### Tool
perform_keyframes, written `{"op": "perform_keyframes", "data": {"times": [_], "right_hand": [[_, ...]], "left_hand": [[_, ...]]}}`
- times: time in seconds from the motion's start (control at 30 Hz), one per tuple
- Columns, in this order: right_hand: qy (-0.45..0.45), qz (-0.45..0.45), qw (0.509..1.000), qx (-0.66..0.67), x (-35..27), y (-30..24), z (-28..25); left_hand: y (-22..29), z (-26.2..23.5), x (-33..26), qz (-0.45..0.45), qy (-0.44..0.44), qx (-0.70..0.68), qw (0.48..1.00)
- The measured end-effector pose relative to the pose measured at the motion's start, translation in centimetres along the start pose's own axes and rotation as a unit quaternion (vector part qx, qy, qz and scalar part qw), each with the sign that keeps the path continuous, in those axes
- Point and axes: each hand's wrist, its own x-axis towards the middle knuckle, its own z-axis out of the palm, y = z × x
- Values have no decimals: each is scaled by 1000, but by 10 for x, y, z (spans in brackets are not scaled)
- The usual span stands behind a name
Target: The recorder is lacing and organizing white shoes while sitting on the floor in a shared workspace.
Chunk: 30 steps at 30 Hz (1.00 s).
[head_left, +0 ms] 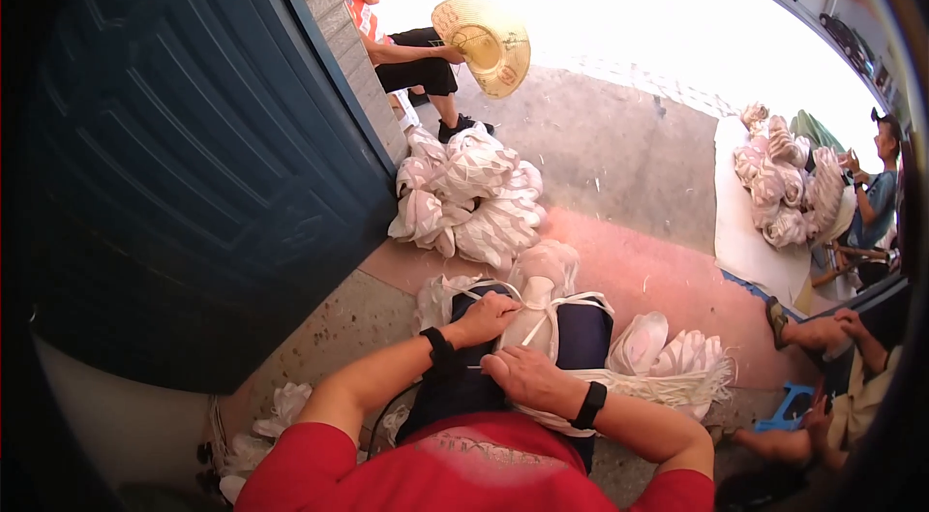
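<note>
A pale shoe upper with white laces lies across my lap, over dark trousers. My left hand is closed, its fingers pinching the upper's left edge. Just below it, my right hand is closed around a thin, light rod-like tool, whose tip points left; most of it is hidden in the fist. Another pinkish-white upper rests beyond my knees. Loose white laces hang in a bunch by my right thigh, beside several pale uppers.
A big heap of bundled uppers sits ahead-left by a dark door. Another heap lies on a white sheet at far right. One person holds a straw hat; others sit at right near a blue stool.
</note>
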Motion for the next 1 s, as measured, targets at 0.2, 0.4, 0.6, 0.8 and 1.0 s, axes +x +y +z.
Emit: {"op": "perform_keyframes", "data": {"times": [0.2, 0.4, 0.6, 0.8, 1.0], "right_hand": [[112, 229, 964, -74, -9, 70, 34], [-7, 208, 923, -325, 1, 72, 39], [-37, 200, 894, -399, 6, 69, 35], [-134, 216, 848, -466, 20, 65, 32], [-45, 104, 941, -319, 8, 101, 36]], "left_hand": [[3, -4, 6, 2, -52, -28, 998], [7, -6, 5, -15, -55, -30, 998], [0, 0, 8, 31, -37, -31, 998], [-4, 2, 7, 34, -6, -52, 998], [-6, 5, 6, 5, -18, -32, 999]]}}
